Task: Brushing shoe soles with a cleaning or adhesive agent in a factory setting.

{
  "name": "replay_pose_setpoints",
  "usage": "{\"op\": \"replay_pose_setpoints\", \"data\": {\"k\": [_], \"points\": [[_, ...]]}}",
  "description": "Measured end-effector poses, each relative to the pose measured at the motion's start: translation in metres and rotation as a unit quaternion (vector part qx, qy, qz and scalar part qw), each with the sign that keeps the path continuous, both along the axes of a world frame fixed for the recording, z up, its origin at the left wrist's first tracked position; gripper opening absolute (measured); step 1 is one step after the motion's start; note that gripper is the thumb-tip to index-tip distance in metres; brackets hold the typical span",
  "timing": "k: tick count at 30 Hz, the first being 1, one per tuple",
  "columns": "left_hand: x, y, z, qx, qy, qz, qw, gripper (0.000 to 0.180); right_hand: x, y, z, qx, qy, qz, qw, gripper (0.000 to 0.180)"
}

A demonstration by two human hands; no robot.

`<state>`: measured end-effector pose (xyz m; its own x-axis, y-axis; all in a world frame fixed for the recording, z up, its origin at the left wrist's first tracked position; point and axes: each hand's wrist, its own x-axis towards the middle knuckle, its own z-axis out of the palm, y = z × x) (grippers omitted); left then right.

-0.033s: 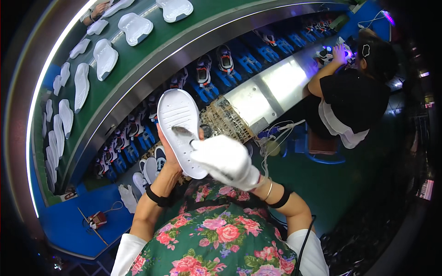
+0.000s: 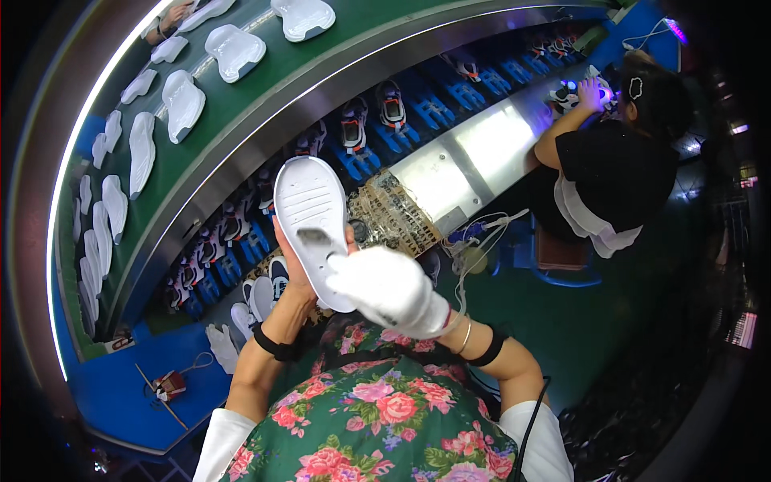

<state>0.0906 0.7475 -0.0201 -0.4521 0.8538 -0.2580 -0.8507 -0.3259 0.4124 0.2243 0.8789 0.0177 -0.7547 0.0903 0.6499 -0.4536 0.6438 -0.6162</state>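
My bare left hand grips a white shoe sole by its edges, its grooved and holed inner side facing up. Over the lower part of the sole, my right hand, in a white glove, is closed on a brush. The brush's dark, blurred bristles are at the middle of the sole. Most of its handle is hidden by the glove. Just beyond the sole lies a metal bench end wrapped in brown printed tape.
A curved green conveyor carries several white soles at the left. Behind the bench, shoes sit along blue holders. A co-worker in black handles a shoe at the right. A blue table holds a white glove. White cables hang beside the bench.
My right hand and the brush have shifted slightly left and down across the sole. The left hand stays nearly still with the sole.
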Motion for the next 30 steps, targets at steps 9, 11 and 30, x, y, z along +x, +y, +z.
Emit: {"op": "replay_pose_setpoints", "data": {"k": [9, 11, 30], "points": [[-0.009, 0.002, 0.003, -0.028, 0.040, -0.017, 0.999, 0.104, 0.004, 0.005, 0.008, -0.039, 0.016, 0.016, 0.999, 0.030], [-0.014, 0.000, -0.004, 0.014, -0.005, -0.020, 1.000, 0.100, 0.010, -0.010, 0.004, -0.009, 0.007, 0.039, 0.999, 0.032], [-0.045, 0.023, -0.007, 0.095, 0.039, -0.160, 0.982, 0.106, 0.015, -0.002, 0.007, -0.003, -0.041, 0.069, 0.997, 0.027]]}}
